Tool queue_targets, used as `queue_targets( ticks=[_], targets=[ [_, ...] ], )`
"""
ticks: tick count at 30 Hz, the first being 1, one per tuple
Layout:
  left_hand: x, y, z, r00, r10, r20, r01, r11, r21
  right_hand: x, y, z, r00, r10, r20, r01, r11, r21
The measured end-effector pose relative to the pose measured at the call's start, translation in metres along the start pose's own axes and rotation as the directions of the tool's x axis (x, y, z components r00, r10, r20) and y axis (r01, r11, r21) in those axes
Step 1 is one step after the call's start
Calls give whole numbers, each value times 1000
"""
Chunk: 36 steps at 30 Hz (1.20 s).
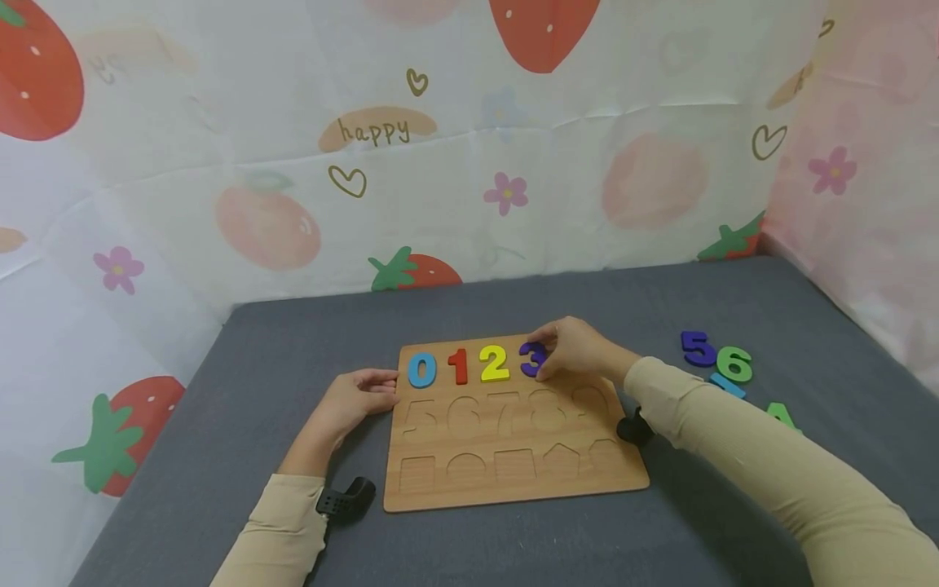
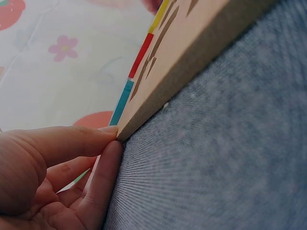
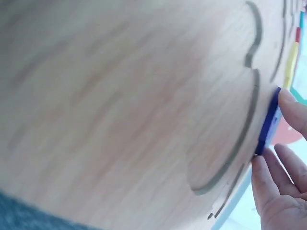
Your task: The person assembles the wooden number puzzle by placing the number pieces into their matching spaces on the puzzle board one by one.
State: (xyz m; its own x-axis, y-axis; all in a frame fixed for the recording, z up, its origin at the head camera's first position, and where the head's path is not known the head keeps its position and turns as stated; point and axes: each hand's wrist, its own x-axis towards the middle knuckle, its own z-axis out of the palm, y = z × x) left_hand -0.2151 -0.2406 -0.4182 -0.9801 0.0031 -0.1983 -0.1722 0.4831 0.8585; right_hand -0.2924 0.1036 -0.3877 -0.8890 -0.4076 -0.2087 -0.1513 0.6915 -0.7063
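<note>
A wooden number puzzle board (image 1: pixel 480 481) lies on the grey cloth. Along its top row are a blue 0 (image 1: pixel 421 370), a red 1 (image 1: pixel 458 367) and a yellow 2 (image 1: pixel 495 364). My right hand (image 1: pixel 575 349) pinches a purple 3 (image 1: pixel 531 359) between thumb and fingertips, beside the 2. In the right wrist view, the purple 3 (image 3: pixel 268 122) stands edge-on at the board's surface; whether it is fully seated I cannot tell. My left hand (image 1: pixel 352 399) touches the board's left edge near the 0 with thumb and fairly straight fingertips.
Right of the board lie a purple 5 (image 1: pixel 698 348), a green 6 (image 1: pixel 734 364), a blue piece (image 1: pixel 727 386) and a green piece (image 1: pixel 782 413), the last two partly hidden by my right sleeve. Outlined recesses fill the board's lower rows. A printed cloth (image 1: pixel 440 196) hangs behind.
</note>
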Motion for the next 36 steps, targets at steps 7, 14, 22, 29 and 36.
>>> queue_targets(
  ticks=[7, 14, 22, 29, 36],
  targets=[
    [4, -1, 2, 1000, 16, -2, -16, 1000, -7, -16, 4, -18, 1000, 14, -20, -11, 994, 109],
    [2, 0, 1, 1000, 14, 6, -14, 1000, 4, -39, 13, -47, 999, -19, -50, 26, 989, 145],
    [0, 1, 0, 1000, 20, 6, -20, 1000, 16, -62, 25, -71, 994, -12, -107, 27, 989, 142],
    [-1, 1, -1, 1000, 24, 9, -24, 1000, 17, -79, 33, -82, 992, 26, -126, -12, 994, 111],
    [0, 1, 1, 1000, 17, 3, -17, 1000, 10, -93, 50, -95, 988, 56, -144, -37, 990, 134]
  ],
)
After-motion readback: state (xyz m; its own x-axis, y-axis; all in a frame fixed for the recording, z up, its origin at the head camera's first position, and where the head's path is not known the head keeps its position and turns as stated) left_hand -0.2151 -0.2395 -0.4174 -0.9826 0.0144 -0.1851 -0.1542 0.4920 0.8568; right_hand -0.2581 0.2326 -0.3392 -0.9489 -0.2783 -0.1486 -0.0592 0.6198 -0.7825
